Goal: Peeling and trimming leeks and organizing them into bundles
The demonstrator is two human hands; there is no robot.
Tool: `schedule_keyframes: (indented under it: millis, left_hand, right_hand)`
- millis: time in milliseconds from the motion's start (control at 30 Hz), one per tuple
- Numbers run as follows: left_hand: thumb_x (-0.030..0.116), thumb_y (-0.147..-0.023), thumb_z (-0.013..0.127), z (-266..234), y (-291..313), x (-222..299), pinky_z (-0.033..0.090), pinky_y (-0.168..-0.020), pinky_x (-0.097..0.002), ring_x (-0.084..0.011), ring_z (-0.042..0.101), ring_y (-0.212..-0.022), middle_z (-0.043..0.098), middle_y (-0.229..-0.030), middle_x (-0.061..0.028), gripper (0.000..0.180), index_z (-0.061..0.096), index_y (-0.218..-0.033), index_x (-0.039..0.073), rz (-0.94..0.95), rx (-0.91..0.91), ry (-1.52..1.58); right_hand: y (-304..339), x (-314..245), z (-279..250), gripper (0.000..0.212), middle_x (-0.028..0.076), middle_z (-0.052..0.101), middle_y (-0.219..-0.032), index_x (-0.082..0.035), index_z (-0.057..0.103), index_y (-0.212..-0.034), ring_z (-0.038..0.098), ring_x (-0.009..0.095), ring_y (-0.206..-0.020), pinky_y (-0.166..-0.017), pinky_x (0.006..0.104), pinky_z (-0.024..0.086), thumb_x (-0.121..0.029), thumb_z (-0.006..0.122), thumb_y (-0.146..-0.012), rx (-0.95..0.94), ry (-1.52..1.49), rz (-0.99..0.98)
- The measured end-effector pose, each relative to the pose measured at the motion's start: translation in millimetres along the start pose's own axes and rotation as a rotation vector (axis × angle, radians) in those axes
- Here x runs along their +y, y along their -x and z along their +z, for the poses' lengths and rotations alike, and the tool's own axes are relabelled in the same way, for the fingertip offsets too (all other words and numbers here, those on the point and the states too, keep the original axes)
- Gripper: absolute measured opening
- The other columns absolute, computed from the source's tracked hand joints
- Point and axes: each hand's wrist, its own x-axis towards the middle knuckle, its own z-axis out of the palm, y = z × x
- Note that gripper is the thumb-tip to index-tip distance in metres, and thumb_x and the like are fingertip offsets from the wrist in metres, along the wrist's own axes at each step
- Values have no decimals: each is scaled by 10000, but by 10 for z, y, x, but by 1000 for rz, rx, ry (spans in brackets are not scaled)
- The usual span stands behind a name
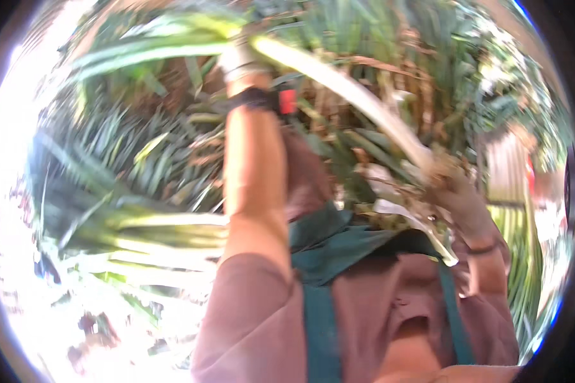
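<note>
Left hand (239, 60): raised high near the top of the frame, forearm running straight up from a pink-brown sleeve; fingers closed around the green upper end of a long stalk (358, 96); blurred, so exact finger placement not clear.
Wrist: dark band with a small red piece (287, 101) just below the left hand.
Right hand (457, 191): lower and to the right, clamped on the pale bottom end of the same stalk; thin dark band on that wrist.
Hands, relation: well apart, one at each end of the stalk, both gripping.
Stalk: long, whitish-green, slanting from upper left down to the right; pale toward the right hand, greener toward the left.
Stalk base: ragged pale outer layers and a loose strip (421, 230) hanging down just beneath the right hand, over the chest.
Bundle (166, 233): more long pale-and-green stalks lying side by side at left, below the raised arm, apart from both hands.
Clothing: pink-brown top with teal apron straps (319, 319) crossing the front.
Background: dense spiky green leaves (128, 147) across the upper half; too blurred for detail.
Left edge: washed out by glare; nothing readable there.
Right edge: striped pale panel (508, 166) behind the right hand; kind not clear.
</note>
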Motion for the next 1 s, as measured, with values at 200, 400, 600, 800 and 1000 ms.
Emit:
schedule_keyframes:
  millis: [200,400,600,800,1000]
  left_hand:
    - [123,-739,784,167,498,304,539,-732,-391,-261,635,-821,650,-947,-109,386,654,-1081,0,165,20,7]
    - [123,-766,762,57,574,763,536,-762,-387,-260,635,-851,648,-984,-117,383,646,-1106,-9,226,-13,-53]
    - [123,-793,741,-526,1089,2157,533,-793,-383,-258,635,-880,646,-1021,-125,382,637,-1132,-18,400,30,-249]
    - [124,-820,719,-1827,2708,3557,530,-823,-379,-256,635,-910,644,-1058,-132,381,629,-1158,-27,558,418,-518]
    - [124,-847,697,-3131,4662,3851,527,-854,-374,-254,635,-939,641,-1094,-140,380,620,-1183,-36,519,955,-607]
  right_hand:
    - [623,64,-537,157,51,679,-811,9,671,-937,610,131,-683,-604,288,466,-110,588,-876,48,441,136]
    - [861,110,-1063,194,56,649,-821,4,656,-1014,570,153,-557,-545,301,488,-154,555,-962,425,533,131]
    - [235,210,-1451,251,29,591,-875,-18,656,-1060,518,75,-606,-466,247,394,-232,536,-1010,280,806,-660]
    - [-159,-276,-1226,296,-42,511,-763,-74,637,-1033,426,18,-518,-432,203,306,-341,510,-1033,196,545,-220]
    - [-734,-504,-1102,325,-24,535,-823,-51,646,-1106,417,21,-503,-437,202,316,-343,528,-1024,71,605,-369]
